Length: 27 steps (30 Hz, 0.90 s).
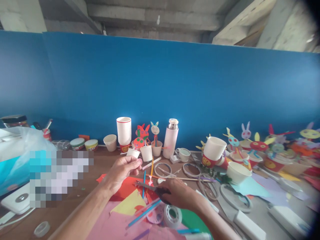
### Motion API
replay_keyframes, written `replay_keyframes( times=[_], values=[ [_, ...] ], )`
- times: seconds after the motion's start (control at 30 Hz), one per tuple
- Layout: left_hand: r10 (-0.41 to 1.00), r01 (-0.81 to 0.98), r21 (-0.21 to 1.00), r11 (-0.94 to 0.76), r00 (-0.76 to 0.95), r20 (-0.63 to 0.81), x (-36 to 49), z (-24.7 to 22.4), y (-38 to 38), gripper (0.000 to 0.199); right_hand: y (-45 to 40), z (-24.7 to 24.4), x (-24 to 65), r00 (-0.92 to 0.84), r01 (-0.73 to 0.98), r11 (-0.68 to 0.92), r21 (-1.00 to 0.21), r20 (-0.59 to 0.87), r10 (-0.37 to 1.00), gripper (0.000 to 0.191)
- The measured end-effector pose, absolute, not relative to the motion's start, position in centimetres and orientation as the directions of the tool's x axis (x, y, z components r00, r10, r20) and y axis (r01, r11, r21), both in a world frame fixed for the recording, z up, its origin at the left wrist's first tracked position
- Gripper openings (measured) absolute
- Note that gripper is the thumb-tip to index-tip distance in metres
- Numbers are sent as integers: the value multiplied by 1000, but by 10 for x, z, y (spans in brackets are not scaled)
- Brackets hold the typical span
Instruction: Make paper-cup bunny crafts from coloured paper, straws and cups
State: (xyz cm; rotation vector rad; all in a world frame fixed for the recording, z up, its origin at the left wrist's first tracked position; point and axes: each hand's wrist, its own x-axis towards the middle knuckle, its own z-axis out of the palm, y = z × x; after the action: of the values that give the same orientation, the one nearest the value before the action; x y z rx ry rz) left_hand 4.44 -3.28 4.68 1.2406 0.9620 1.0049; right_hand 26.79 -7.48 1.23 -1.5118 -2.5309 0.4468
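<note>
While the left hand [127, 168] is pinched nearly closed, its contents indiscernible, the right hand [180, 192] grips one pair of scissors [155, 190], blades leftward; one tape roll [180, 218] lies nearside of it, two lidded tubs [77, 144] beyond the left.

The scissors [155, 189] have blades [145, 185] of smooth metal, the cup [133, 153] and red sheet [122, 190] look like matt paper, the flask [170, 143] is smooth with a shiny metal neck [173, 125], the bag [33, 140] is glossy thin plastic, and the ceiling [160, 15] seems rough concrete.
</note>
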Motion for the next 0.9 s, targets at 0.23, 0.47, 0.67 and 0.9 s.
replay_keyframes(
  times=[0.23, 0.47, 0.67, 0.9],
  values=[
    [949, -70, 997, 45, 315, -21, 44, 43, -33, 19, -67, 3, 275, -502, 813, 436, -386, -84, 861, 11],
    [948, -58, 996, 69, 316, -47, 46, 43, -35, 18, -68, 3, 274, -479, 836, 432, -338, -64, 876, 13],
    [954, -79, 993, 88, 295, -61, 48, 48, -35, 19, -72, 22, 268, -360, 897, 362, -254, 58, 931, 16],
    [952, -105, 987, 119, 294, -83, 46, 50, -34, 17, -158, 105, 259, -232, 563, 670, -483, 686, 689, 21]
  ],
)
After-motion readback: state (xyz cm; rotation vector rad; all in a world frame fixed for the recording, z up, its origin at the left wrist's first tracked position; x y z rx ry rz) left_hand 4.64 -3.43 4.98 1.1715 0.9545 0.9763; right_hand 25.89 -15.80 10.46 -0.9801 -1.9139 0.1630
